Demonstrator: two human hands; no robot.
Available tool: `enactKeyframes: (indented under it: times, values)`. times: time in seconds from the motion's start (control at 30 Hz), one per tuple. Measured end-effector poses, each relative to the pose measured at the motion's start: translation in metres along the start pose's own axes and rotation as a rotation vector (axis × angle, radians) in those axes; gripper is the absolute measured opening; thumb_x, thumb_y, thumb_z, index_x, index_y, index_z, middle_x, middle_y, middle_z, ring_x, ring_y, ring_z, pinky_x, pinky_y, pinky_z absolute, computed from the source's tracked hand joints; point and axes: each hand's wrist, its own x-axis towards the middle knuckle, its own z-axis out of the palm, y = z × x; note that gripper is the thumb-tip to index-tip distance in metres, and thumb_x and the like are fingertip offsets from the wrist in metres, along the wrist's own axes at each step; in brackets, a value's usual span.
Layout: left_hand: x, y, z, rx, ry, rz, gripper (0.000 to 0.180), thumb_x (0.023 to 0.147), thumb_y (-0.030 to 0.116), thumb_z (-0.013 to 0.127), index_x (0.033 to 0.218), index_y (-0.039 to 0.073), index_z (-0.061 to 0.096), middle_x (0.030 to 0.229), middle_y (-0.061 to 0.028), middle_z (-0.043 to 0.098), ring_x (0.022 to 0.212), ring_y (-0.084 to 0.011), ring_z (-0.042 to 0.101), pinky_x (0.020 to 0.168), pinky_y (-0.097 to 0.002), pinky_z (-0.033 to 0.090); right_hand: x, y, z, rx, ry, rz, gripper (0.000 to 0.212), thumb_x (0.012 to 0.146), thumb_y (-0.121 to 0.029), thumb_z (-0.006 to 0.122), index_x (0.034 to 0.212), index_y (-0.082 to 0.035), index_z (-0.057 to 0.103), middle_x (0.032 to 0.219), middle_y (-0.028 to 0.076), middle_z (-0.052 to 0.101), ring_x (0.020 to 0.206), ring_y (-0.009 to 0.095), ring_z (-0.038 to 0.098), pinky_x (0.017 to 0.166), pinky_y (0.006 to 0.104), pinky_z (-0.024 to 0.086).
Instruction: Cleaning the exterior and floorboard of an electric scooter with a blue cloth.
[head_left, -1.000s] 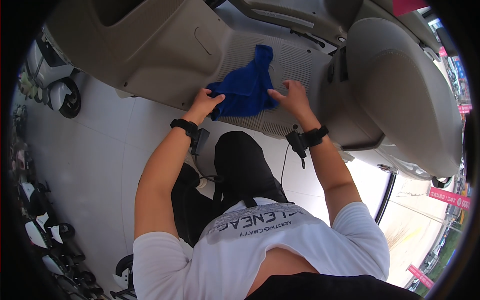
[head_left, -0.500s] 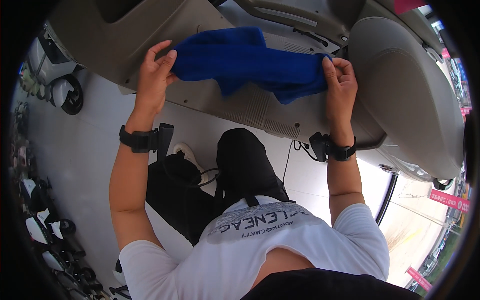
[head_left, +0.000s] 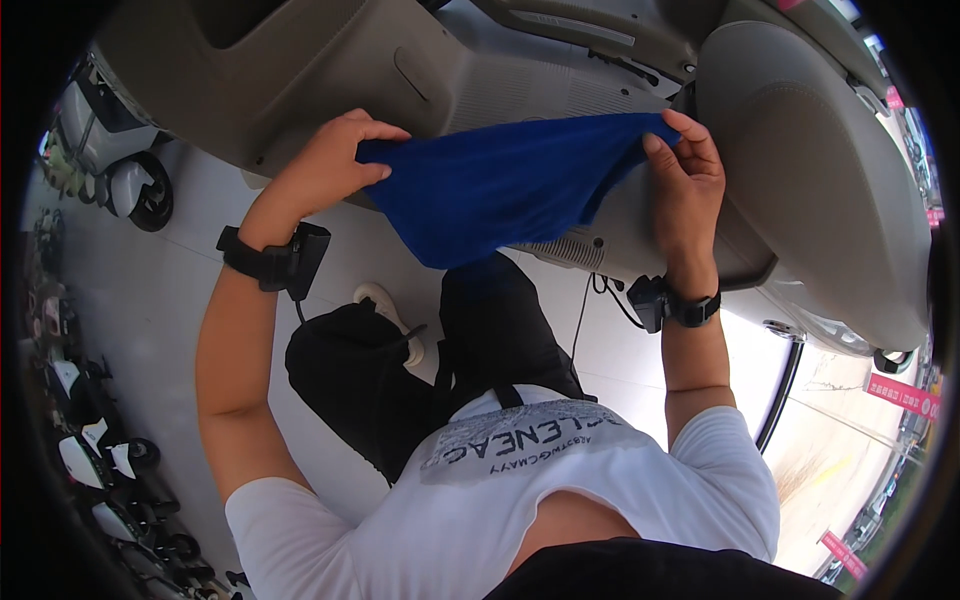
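A blue cloth (head_left: pixel 500 180) hangs stretched between my two hands, its upper edge nearly straight and its loose part drooping toward my knee. My left hand (head_left: pixel 335 165) pinches the cloth's left end between thumb and fingers. At the opposite corner, my right hand (head_left: pixel 688 170) grips the cloth with thumb against bent fingers. Behind and below the cloth is the grey-brown footboard (head_left: pixel 540 85) of a scooter, partly hidden by the fabric. My right hand is close beside the scooter's padded seat (head_left: pixel 800 170).
The scooter's front panel (head_left: pixel 270 90) rises at the left. Several parked two-wheelers (head_left: pixel 100 460) line the far left on a pale floor (head_left: pixel 200 320). A thin black cable (head_left: pixel 582 325) hangs near my right wrist. A pink strip (head_left: pixel 900 393) shows at the right.
The cloth has gone from a bunched, folded strip to a spread sheet drooping lower. My left hand has moved slightly right and down; my right hand has barely shifted.
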Motion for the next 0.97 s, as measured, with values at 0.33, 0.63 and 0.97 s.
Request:
enactKeyframes:
  times: [0.33, 0.63, 0.97]
  values:
    - [-0.007, -0.012, 0.018, 0.123, 0.504, 0.332, 0.020, 0.086, 0.009, 0.066, 0.105, 0.007, 0.069, 0.117, -0.0086, 0.059, 0.100, -0.0254, 0.062, 0.087, -0.0326, 0.049, -0.032, -0.005, -0.038, -0.025, -0.148, -0.400, 0.025, 0.084, 0.005, 0.067, 0.107, -0.004, 0.065, 0.105, 0.008, 0.065, 0.091, 0.013, 0.062, 0.084, 0.0242, 0.047]
    - [0.071, -0.090, 0.119, -0.198, 0.019, -0.192, 0.029, 0.087, 0.019, 0.067, 0.109, 0.001, 0.064, 0.118, -0.0145, 0.061, 0.104, -0.0303, 0.061, 0.089, -0.0385, 0.048, -0.031, 0.086, -0.028, -0.250, -0.084, 0.362, 0.021, 0.088, -0.004, 0.064, 0.109, -0.005, 0.065, 0.092, 0.005, 0.067, 0.083, 0.011, 0.063, 0.074, 0.0247, 0.050]
    - [0.050, 0.011, 0.184, -0.289, -0.029, 0.229, 0.041, 0.093, 0.021, 0.061, 0.131, 0.009, 0.052, 0.122, -0.0130, 0.060, 0.116, -0.0277, 0.057, 0.099, -0.0369, 0.044, 0.011, 0.120, 0.004, -0.734, -0.029, 0.026, 0.022, 0.084, -0.020, 0.066, 0.104, -0.010, 0.066, 0.101, 0.009, 0.067, 0.094, 0.023, 0.066, 0.079, 0.0380, 0.053]
